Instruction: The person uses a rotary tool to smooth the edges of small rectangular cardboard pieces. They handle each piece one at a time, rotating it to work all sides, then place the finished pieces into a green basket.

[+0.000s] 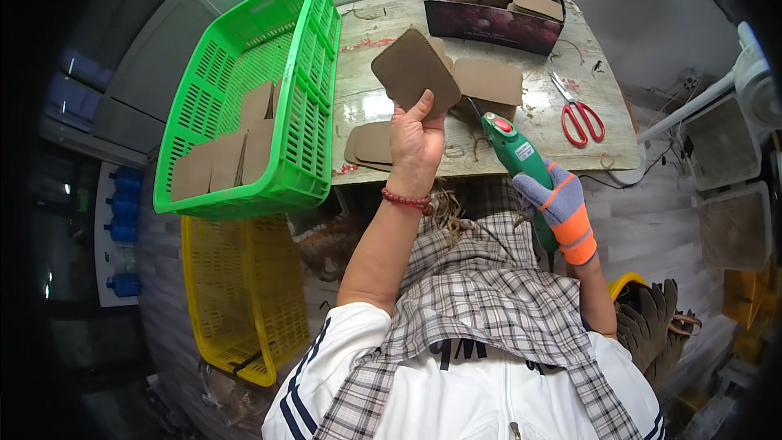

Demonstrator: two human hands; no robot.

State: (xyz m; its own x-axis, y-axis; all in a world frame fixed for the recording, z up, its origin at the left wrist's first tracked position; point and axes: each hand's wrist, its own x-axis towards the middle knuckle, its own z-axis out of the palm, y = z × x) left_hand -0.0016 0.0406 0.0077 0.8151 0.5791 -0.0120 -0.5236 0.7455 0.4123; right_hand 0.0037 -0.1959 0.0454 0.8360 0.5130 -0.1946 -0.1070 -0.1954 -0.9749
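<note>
My left hand (417, 134) wears a red bead bracelet and is closed on a brown square pad (414, 69) with rounded corners and a stitched-looking edge, thumb on its face. My right hand (562, 208), in a grey-blue and orange glove, wraps round a green electric hand tool (517, 149) with a red button. The tool's thin metal tip lies close to the pad's lower right corner; whether they touch I cannot tell. Behind the held pad, a stack of similar pads (493, 81) rests on the table. Several more flat pads (373, 143) lie left of my wrist.
A green plastic basket (309, 106) holding brown pads stands at the left, above a yellow crate (224, 293). At the table's (383, 20) back is a dark box (489, 26) of stacked pads. Red-handled scissors (581, 121) lie right, among thread scraps. A white fan (753, 73) stands far right.
</note>
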